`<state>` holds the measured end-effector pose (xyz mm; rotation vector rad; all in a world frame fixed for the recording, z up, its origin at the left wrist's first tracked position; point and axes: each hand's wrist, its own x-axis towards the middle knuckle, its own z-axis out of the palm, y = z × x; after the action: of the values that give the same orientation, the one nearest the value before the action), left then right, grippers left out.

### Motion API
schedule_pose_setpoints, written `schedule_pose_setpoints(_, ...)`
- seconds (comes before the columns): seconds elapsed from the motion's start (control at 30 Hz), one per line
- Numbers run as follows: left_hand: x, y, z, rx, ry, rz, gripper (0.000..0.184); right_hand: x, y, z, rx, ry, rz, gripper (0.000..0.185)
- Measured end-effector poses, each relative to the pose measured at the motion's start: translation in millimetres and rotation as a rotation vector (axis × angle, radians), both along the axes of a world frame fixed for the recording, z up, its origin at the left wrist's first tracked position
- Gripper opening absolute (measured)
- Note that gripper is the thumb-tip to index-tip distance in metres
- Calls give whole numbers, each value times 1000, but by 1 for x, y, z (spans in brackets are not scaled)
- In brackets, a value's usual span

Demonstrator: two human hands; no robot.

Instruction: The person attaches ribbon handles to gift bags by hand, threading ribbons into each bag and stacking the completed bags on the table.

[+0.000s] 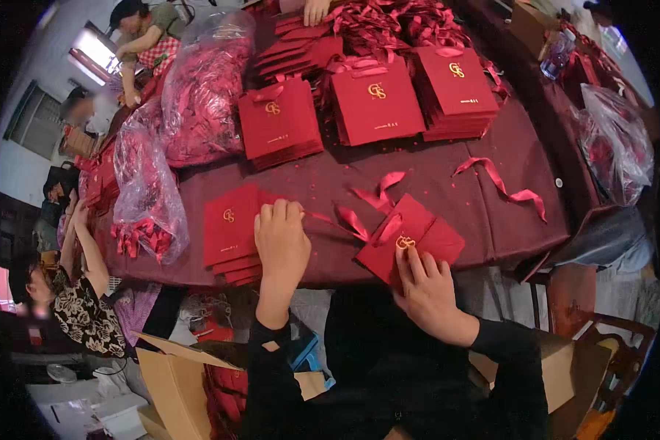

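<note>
My left hand [281, 240] is closed, pinching the end of a red ribbon [352, 220] that stretches right toward a small red paper gift bag [378, 253]. The bag lies tilted near the table's front edge, with a gold monogram on its face. My right hand [434, 297] grips its lower part, fingers across the front and the thumb mostly hidden. Just behind my left hand sits a short stack of red bags [229, 227]. Another loose ribbon [502, 187] lies curled on the tablecloth to the right.
Stacks of finished-looking red bags [378, 110] stand across the table [345, 180]. Clear plastic sacks of ribbons [205, 95] rest at the left. A cardboard box [172, 385] is below. Other people work along the left side, and a person's hand [316, 11] touches bags at the back.
</note>
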<state>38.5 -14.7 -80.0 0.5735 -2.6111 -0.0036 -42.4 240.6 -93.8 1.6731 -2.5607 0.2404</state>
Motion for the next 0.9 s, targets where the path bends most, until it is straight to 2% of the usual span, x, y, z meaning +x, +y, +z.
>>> schedule_pose_setpoints(0.03, 5, 2, 7, 8, 54, -8, 5, -1, 2, 3, 9, 112, 68, 60)
schedule_pose_setpoints(0.07, 11, 2, 16, -25, 124, 13, 12, -3, 6, 14, -91, 104, 123, 49)
schedule_pose_setpoints(0.13, 20, -4, 39, -53, 388, 116, 18, -19, -1, 54, -342, 126, 228, 47)
schedule_pose_setpoints(0.17, 22, -13, 48, 23, 571, 182, 28, -30, -18, 67, -594, 131, 240, 41)
schedule_pose_setpoints(0.23, 20, -30, 68, 240, 915, 152, 40, -46, -58, 99, -737, -108, 188, 30)
schedule_pose_setpoints(0.3, 22, -60, 70, 400, 915, 158, 46, -62, -125, 112, -874, -356, 3, 23)
schedule_pose_setpoints(0.37, 12, -87, 62, 561, 931, 147, 46, -91, -204, 82, -1003, -624, -132, 25)
schedule_pose_setpoints(0.4, 5, -93, 62, 602, 903, 131, 46, -102, -239, 61, -1095, -699, -115, 26)
schedule_pose_setpoints(0.43, -4, -102, 61, 641, 875, 113, 45, -100, -262, 54, -1097, -880, -208, 27)
schedule_pose_setpoints(0.47, -15, -125, 43, 537, 719, 83, 47, -104, -284, 41, -1016, -929, -297, 29)
schedule_pose_setpoints(0.5, -27, -140, 27, 621, 594, 159, 50, -100, -294, 39, -966, -878, -380, 30)
schedule_pose_setpoints(0.53, -36, -144, 25, 594, 406, 136, 55, -96, -301, 35, -911, -828, -465, 30)
schedule_pose_setpoints(0.57, -50, -149, 17, 782, 395, 119, 57, -96, -308, 26, -923, -823, -492, 31)
schedule_pose_setpoints(0.6, -58, -145, 14, 753, 317, 174, 57, -96, -310, 24, -927, -823, -493, 31)
schedule_pose_setpoints(0.63, -65, -143, 14, 722, 240, 228, 57, -98, -312, 23, -825, -779, -515, 32)
schedule_pose_setpoints(0.7, -76, -155, 3, 664, 203, 213, 55, -100, -316, 16, -725, -731, -542, 34)
schedule_pose_setpoints(0.77, -82, -167, -8, 833, 199, 171, 54, -98, -319, 1, -814, -325, -556, 39)
schedule_pose_setpoints(0.8, -84, -175, -8, 869, 210, 140, 57, -100, -319, 1, -721, -394, -517, 49)
schedule_pose_setpoints(0.87, -86, -175, -18, 838, 240, 187, 54, -107, -317, 3, -548, -695, -436, 59)
schedule_pose_setpoints(0.9, -87, -175, -19, 799, 274, 237, 52, -110, -318, -3, -535, -615, -381, 66)
